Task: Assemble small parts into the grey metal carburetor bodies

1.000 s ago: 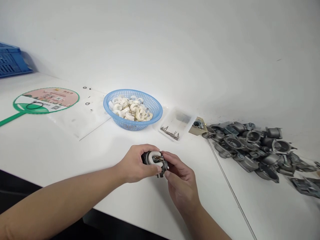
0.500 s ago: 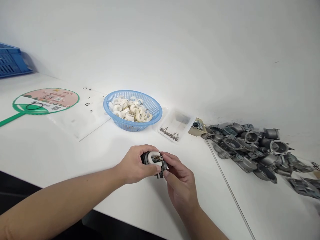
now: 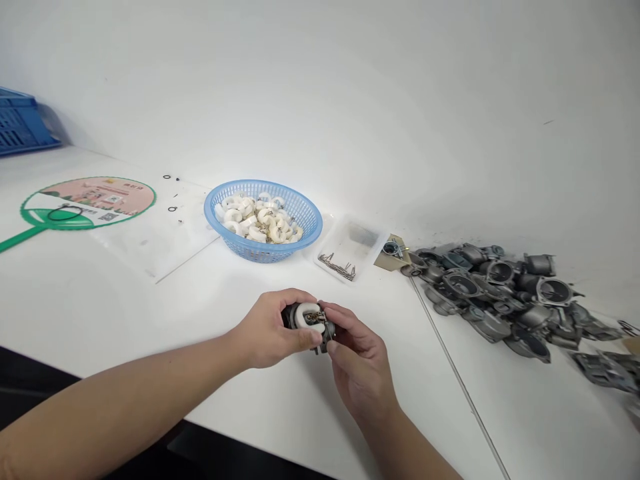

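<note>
Above the white table, my left hand (image 3: 274, 331) is wrapped round a dark grey carburetor body (image 3: 325, 337), its thumb along the near side. Seated on the body is a white U-shaped float (image 3: 301, 315), with small brass-coloured parts in its opening. My right hand (image 3: 361, 357) closes on the right side of the carburetor, thumb and fingertips bent against it. Whether a small pin sits between those fingertips I cannot make out.
A blue basket (image 3: 235, 249) holds several white floats. Beside it stand a clear tray (image 3: 367, 235) of thin metal pins and a small cardboard box (image 3: 387, 261). Grey carburetor bodies (image 3: 487, 323) are heaped at right. A hand fan (image 3: 100, 200) and blue crate (image 3: 23, 123) are at left.
The background has shifted slightly left as the camera turned a little. Both hands stay on the carburetor, with only slight movement of the right fingertips.
</note>
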`<state>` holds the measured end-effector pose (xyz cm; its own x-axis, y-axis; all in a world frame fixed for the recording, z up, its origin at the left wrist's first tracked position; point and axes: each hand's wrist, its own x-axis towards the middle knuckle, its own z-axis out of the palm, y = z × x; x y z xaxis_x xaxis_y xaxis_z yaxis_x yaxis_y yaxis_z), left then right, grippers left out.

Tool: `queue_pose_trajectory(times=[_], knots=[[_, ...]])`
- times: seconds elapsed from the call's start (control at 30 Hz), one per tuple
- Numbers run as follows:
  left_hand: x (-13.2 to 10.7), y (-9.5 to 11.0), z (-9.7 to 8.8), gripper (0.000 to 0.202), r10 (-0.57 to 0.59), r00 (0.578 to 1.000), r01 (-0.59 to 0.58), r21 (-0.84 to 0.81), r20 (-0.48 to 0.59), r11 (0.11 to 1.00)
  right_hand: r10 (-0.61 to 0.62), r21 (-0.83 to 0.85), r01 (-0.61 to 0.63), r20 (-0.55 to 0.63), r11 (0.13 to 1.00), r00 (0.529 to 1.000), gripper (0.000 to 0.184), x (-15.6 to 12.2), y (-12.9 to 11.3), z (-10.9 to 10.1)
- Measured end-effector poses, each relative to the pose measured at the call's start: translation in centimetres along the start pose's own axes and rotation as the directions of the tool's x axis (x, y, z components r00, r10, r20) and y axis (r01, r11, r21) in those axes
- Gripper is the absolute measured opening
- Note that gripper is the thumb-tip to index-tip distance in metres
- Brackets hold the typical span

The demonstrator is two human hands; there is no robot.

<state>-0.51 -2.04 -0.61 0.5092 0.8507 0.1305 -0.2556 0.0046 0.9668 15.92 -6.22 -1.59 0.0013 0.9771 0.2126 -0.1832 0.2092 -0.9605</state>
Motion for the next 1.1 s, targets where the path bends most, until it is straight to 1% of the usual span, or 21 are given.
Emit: queue_pose_trajectory(times=[0.1,0.2,0.37,0.43,0.57,0.67,0.8,0.87,0.93,0.97,1.03,1.1], knots=[[0.0,-0.1,-0.1,0.036,0.013,1.0,-0.013,-0.005,0.022,1.0,-0.014,-0.019,0.014,0.006,1.0,1.0,0.031,0.0,-0.1,0.0],[0.0,-0.1,-0.1,0.036,0.024,1.0,-0.024,-0.006,0.018,1.0,-0.045,-0.037,0.046,0.016,0.998,0.999,0.031,0.0,-0.1,-0.2],[-0.1,-0.3,0.0,0.044,0.014,1.0,-0.013,-0.037,0.017,0.999,-0.097,-0.088,0.1,0.044,0.991,0.994,0.031,-0.1,0.0,-0.6],[-0.1,-0.4,0.0,0.045,0.003,1.0,-0.003,-0.023,0.017,1.0,-0.117,-0.103,0.122,0.052,0.987,0.992,0.027,-0.2,-0.1,-0.7],[-0.1,-0.3,0.1,0.047,0.002,1.0,-0.002,-0.007,0.016,1.0,-0.152,-0.116,0.156,0.044,0.981,0.987,0.013,-0.5,-0.2,-1.0],[-0.3,-0.2,0.3,0.048,0.01,1.0,-0.009,-0.006,0.021,1.0,-0.211,-0.158,0.217,0.059,0.963,0.976,0.01,-0.7,-0.3,-1.0],[-0.6,-0.2,0.6,0.046,0.058,0.998,-0.058,0.025,0.013,0.998,-0.307,-0.251,0.317,0.08,0.915,0.948,0.016,-1.0,-0.5,-0.6],[-0.7,-0.4,0.7,0.044,0.124,0.992,-0.122,0.109,-0.016,0.987,-0.368,-0.29,0.368,0.056,0.884,0.928,0.019,-1.1,-0.5,-0.2],[-0.8,-0.6,0.7,0.044,0.253,0.967,-0.234,0.249,-0.045,0.94,-0.417,-0.322,0.401,0.021,0.858,0.909,0.02,-1.3,-0.4,0.1],[-0.9,-0.8,0.8,0.044,0.333,0.942,-0.299,0.325,-0.052,0.897,-0.424,-0.337,0.398,-0.005,0.854,0.906,0.019,-1.4,-0.3,0.3],[-0.9,-1.1,0.9,0.045,0.487,0.872,-0.414,0.458,-0.049,0.787,-0.406,-0.363,0.358,-0.065,0.86,0.911,0.017,-1.6,-0.2,0.6],[-0.9,-1.3,1.0,0.047,0.59,0.806,-0.474,0.545,-0.049,0.691,-0.366,-0.365,0.303,-0.117,0.88,0.923,0.014,-1.6,-0.2,0.8]])
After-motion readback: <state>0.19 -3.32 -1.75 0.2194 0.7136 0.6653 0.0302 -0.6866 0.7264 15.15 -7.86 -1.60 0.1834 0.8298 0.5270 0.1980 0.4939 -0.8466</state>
